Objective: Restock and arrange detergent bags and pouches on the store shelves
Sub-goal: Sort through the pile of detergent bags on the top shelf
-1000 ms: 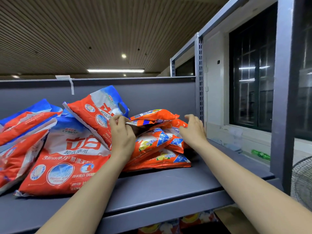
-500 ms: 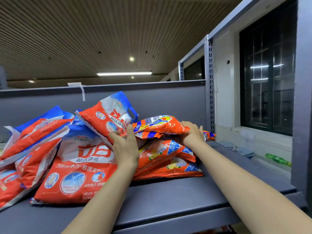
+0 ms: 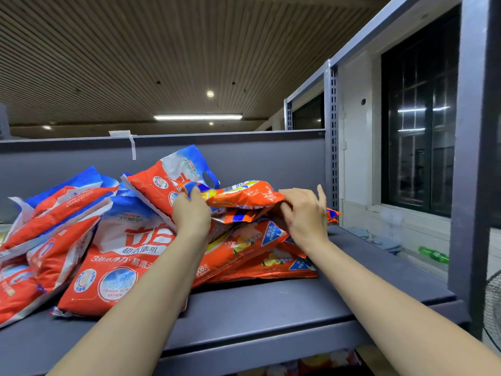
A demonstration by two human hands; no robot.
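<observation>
A worker's left hand (image 3: pixel 191 215) and right hand (image 3: pixel 303 213) each pinch an end of an orange detergent pouch (image 3: pixel 241 195), lifting it atop the stacked pouches (image 3: pixel 254 248) on the grey shelf (image 3: pixel 271 302), apparently to straighten the stack.

Left-edge bags (image 3: pixel 16 280) cropped, pouch stack (image 3: pixel 257 256) partly behind forearms, lower-shelf packs (image 3: pixel 298 366) blurred, possibly pouches

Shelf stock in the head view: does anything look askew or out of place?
Yes. The large red and blue bags slump against each other in a heap, not in rows. The orange pouches lie in a loose tilted stack, whose top pouch both hands grip. Nothing looks torn or spilled.
</observation>
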